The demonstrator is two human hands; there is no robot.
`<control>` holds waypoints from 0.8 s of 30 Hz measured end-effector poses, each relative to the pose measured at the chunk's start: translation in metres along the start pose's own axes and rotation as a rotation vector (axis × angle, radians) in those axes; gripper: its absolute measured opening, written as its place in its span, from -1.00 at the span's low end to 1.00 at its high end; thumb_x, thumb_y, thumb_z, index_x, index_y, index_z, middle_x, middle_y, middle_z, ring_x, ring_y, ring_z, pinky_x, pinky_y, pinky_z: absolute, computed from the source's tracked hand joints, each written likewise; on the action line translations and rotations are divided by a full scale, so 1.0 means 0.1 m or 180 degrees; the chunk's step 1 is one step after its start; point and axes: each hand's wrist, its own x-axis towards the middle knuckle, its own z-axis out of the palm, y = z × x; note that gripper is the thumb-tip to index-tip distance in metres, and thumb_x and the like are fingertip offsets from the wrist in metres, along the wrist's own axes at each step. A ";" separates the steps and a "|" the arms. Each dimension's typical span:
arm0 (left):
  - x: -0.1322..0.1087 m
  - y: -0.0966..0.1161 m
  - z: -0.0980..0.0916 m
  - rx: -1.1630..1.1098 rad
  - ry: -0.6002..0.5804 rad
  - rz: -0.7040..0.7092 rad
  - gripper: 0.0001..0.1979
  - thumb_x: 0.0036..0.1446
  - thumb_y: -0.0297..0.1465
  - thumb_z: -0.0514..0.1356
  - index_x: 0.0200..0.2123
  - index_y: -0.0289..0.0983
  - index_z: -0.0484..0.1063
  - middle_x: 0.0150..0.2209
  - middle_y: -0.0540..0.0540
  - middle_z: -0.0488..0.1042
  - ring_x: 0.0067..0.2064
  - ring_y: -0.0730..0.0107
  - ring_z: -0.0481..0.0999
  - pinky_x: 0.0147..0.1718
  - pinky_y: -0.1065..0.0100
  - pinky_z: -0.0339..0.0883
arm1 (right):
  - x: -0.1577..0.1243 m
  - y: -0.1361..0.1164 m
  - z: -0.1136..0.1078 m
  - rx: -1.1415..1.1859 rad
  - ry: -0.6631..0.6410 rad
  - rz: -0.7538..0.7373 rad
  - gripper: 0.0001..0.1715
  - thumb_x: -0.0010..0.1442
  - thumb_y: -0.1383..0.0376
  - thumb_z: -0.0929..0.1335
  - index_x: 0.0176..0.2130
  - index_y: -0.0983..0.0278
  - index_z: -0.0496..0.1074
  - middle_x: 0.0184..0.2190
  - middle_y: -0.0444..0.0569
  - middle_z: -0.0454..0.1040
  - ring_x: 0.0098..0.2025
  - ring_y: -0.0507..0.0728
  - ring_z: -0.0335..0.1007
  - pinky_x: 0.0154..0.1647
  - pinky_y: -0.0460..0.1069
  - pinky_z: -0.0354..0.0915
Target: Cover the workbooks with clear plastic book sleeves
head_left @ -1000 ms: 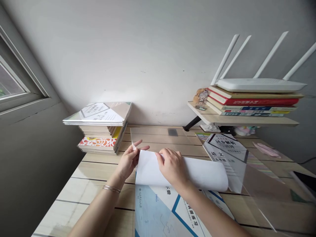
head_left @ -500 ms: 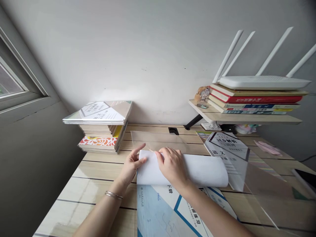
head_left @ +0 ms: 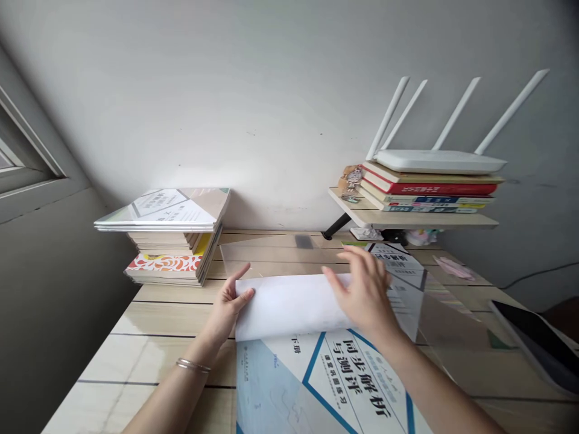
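A workbook (head_left: 325,386) with a blue and white cover lies in front of me, and a white sheet (head_left: 289,307) is folded over its far part. My left hand (head_left: 228,307) grips the sheet's left edge, thumb on top and index finger stretched out; its other fingers are partly hidden. Over the sheet's right part, my right hand (head_left: 362,286) has its fingers apart and holds nothing; whether it touches the sheet I cannot tell. Beyond the fold, a clear plastic cover (head_left: 266,250) spreads across the table.
Stacked books (head_left: 167,241) stand at the back left. Another workbook (head_left: 407,295) and clear plastic lie to the right, near a dark-screened device (head_left: 538,343). A raised shelf (head_left: 416,218) carries books and a white router (head_left: 438,161) at the back right.
My right hand has moved right along the white sheet and its fingers have spread. My left hand keeps its place at the left edge. The view has shifted slightly to the right.
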 end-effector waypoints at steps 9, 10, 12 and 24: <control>-0.02 -0.02 -0.02 0.0112 -0.0024 -0.0031 -0.24 -0.06 -0.27 0.34 0.22 -0.12 0.16 -0.41 0.05 0.42 -0.43 0.52 0.40 -0.40 0.49 0.29 | -0.08 0.87 -0.09 0.2864 -0.1604 0.2675 -0.57 -0.11 -0.01 0.44 -0.37 0.26 0.42 -0.38 0.04 0.51 -0.34 0.17 0.42 -0.41 -0.01 0.28; -0.02 -0.02 -0.02 0.0113 -0.0017 -0.0033 -0.24 -0.06 -0.27 0.34 0.22 -0.11 0.16 -0.41 0.06 0.42 -0.43 0.53 0.40 -0.41 0.49 0.29 | -0.05 0.87 -0.08 0.3157 -0.1844 0.2730 -0.59 -0.12 0.01 0.45 -0.38 0.26 0.44 -0.40 0.02 0.51 -0.37 0.15 0.43 -0.44 -0.02 0.28; -0.03 -0.02 -0.02 0.0128 0.0022 -0.0042 -0.25 -0.07 -0.27 0.34 0.21 -0.11 0.18 -0.43 0.08 0.40 -0.45 0.54 0.39 -0.42 0.51 0.29 | 0.02 0.86 -0.05 0.3468 -0.2129 0.2780 -0.63 -0.15 0.06 0.47 -0.40 0.25 0.44 -0.41 0.00 0.53 -0.39 0.13 0.44 -0.44 -0.04 0.29; -0.03 0.02 -0.01 0.0117 0.0049 -0.0114 -0.23 -0.11 -0.24 0.36 0.20 -0.16 0.21 -0.49 0.06 0.40 -0.49 0.52 0.38 -0.47 0.49 0.28 | 0.12 0.86 0.15 0.3494 -0.1712 0.2382 -0.58 -0.17 0.03 0.49 -0.51 0.28 0.36 -0.61 -0.18 0.36 -0.57 -0.01 0.22 -0.56 -0.11 0.12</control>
